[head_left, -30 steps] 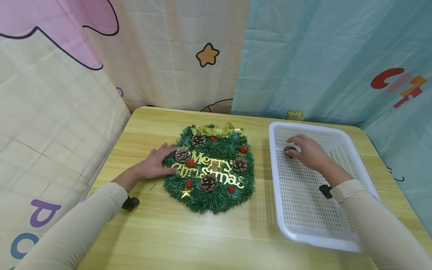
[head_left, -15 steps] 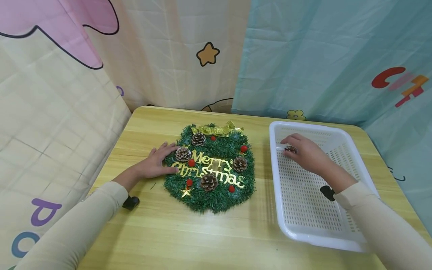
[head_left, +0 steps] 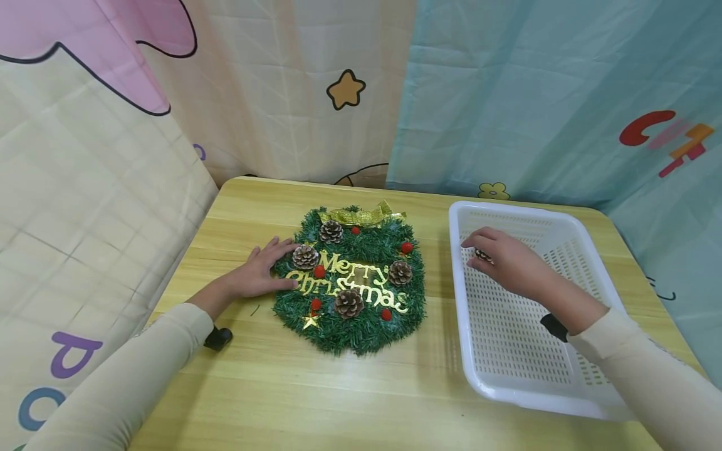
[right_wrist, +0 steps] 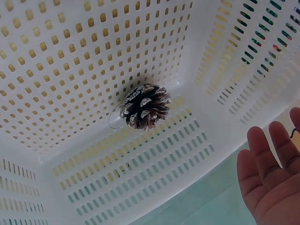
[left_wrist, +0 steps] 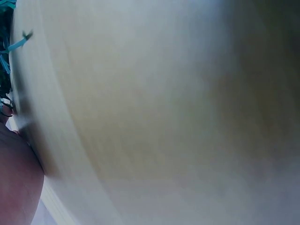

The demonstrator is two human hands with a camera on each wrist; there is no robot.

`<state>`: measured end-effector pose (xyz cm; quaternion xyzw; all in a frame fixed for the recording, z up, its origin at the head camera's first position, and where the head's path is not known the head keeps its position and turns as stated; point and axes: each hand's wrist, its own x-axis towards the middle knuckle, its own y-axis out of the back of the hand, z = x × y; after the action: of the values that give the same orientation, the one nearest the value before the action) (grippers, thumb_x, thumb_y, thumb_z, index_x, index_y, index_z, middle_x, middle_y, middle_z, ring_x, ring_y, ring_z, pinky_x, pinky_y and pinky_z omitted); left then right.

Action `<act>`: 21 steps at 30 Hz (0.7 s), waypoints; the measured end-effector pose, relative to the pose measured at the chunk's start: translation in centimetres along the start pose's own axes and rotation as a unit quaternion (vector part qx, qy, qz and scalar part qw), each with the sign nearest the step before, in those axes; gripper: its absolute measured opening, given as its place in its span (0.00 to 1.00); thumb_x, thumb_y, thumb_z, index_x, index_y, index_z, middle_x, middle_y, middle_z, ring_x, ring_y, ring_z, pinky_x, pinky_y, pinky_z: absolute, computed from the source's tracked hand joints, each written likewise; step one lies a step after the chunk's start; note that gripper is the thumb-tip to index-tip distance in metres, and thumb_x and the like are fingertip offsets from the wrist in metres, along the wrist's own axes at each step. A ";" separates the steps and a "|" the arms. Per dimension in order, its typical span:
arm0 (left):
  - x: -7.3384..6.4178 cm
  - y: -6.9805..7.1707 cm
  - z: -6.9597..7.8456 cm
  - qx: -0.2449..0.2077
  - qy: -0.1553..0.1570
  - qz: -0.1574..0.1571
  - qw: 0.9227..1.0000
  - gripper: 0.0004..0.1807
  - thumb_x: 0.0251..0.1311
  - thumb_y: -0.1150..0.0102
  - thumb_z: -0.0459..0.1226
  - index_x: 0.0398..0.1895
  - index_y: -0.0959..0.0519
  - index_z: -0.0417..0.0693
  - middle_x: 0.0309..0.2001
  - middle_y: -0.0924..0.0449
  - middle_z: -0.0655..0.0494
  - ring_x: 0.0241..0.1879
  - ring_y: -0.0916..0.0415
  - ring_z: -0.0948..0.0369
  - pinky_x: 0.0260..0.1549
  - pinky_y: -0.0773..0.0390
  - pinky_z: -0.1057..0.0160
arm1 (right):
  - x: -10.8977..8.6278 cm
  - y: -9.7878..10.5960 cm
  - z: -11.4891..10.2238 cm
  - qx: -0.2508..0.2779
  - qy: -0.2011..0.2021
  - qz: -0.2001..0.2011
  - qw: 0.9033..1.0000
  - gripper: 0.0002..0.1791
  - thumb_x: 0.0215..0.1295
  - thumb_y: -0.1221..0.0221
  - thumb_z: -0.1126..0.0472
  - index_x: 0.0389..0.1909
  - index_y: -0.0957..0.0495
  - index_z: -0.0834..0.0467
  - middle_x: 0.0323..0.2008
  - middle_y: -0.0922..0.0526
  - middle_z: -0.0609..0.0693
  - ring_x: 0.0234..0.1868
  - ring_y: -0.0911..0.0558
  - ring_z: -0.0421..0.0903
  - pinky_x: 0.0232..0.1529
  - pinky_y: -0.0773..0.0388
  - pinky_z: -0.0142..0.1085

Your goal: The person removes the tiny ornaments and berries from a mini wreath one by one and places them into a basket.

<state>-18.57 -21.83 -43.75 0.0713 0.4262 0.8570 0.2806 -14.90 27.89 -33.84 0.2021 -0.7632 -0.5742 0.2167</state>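
Observation:
A green wreath lies on the table, decorated with pine cones, red berries, a gold bow and gold "Merry Christmas" lettering. At its left edge rests my left hand, fingers and thumb stretched apart over the tinsel. A loose pine cone sits on the bottom of a white plastic basket, near one end. My right hand is over that end of the basket; the right wrist view shows its fingers extended and apart from the cone. In the head view the hand partly hides the cone.
The basket stands on the right of the wooden table; its raised rim surrounds the right hand. Printed curtains hang behind the table's far edge. A small green scrap lies left of the wreath.
My right hand has shifted left past the loose pine cone, towards the basket's left wall, its fingers no longer at the cone. The left hand and the wreath have not moved.

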 end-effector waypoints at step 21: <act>0.1 -0.1 -0.2 0.006 0.003 0.000 1.000 0.47 0.62 0.38 0.56 0.79 0.48 0.53 0.79 0.58 0.45 0.77 0.73 0.44 0.67 0.74 0.33 | 0.6 2.7 -3.0 -0.024 0.072 -0.006 0.997 0.19 0.59 0.30 0.66 0.52 0.20 0.59 0.50 0.20 0.52 0.50 0.20 0.50 0.48 0.21 0.48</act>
<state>-18.66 -21.90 -43.94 0.0705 0.4322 0.8546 0.2793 -13.84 25.92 -30.42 0.2424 -0.7302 -0.5777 0.2725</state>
